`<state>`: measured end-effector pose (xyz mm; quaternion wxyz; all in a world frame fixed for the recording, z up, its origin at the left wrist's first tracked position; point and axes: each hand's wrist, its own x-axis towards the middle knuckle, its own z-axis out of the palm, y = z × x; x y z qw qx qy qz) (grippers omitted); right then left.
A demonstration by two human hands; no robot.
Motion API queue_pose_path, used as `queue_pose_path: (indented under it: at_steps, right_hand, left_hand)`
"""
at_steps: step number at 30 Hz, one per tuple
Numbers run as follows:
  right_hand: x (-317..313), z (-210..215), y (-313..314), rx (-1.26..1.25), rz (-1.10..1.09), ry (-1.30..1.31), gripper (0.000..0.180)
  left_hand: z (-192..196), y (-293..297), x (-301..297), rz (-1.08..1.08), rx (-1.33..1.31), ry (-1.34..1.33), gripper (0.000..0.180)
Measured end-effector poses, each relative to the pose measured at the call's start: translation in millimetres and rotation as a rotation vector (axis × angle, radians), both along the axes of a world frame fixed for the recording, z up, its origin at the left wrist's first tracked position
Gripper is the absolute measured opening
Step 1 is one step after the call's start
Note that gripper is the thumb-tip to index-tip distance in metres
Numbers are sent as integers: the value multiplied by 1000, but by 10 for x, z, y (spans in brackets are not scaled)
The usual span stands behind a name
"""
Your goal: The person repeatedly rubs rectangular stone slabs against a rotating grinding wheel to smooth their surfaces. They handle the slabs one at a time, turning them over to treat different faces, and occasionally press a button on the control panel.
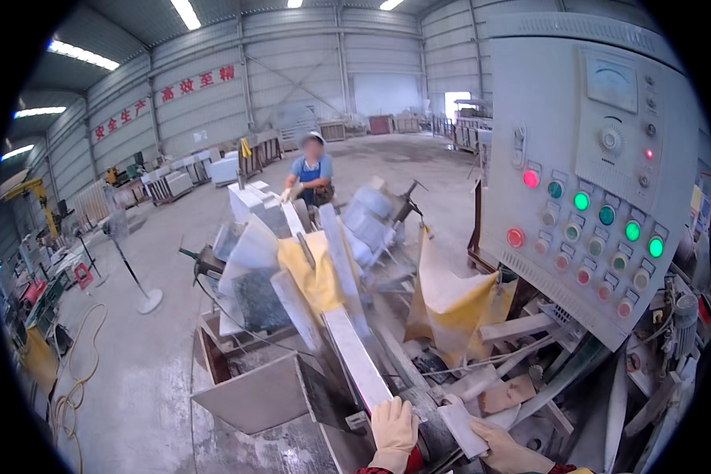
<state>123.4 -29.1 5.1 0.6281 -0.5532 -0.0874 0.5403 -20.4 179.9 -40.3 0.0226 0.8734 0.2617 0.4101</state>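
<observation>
A long pale strip, which looks like stone, runs away from me through the middle of a machine. My gloved left hand is at its near end, fingers curled over and against it. Beside it to the right, my gloved right hand grips the edge of a short pale slab, its fingers partly hidden. A yellow cloth drapes over the middle of the long strip. At the far end a person in a blue apron crouches with gloved hands near the strip.
A grey control cabinet with lit buttons stands close on the right. Below it lie scattered offcuts and a yellow-white sheet. A metal trough is at the left. Farther left are a floor fan and a hose.
</observation>
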Motion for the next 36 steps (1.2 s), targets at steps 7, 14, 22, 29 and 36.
queue_pose_path:
  at_steps: [7,14,22,29,36]
  right_hand:
    - [207,998,1256,77,-20,-64,46]
    - [-213,1427,660,430,174,-128,42]
    - [-44,-503,-833,-188,-315,276,31]
    - [-45,-772,-1227,-101,-553,388,24]
    - [-92,-519,-835,-104,-477,112,31]
  left_hand:
    - [44,-98,-71,-54,-53,146,39]
    - [248,127,-86,-56,-494,406,61]
    - [61,421,-116,213,-420,405,81]
    - [-54,340,79,318,-558,375,84]
    - [21,239,88,291,-501,308,79]
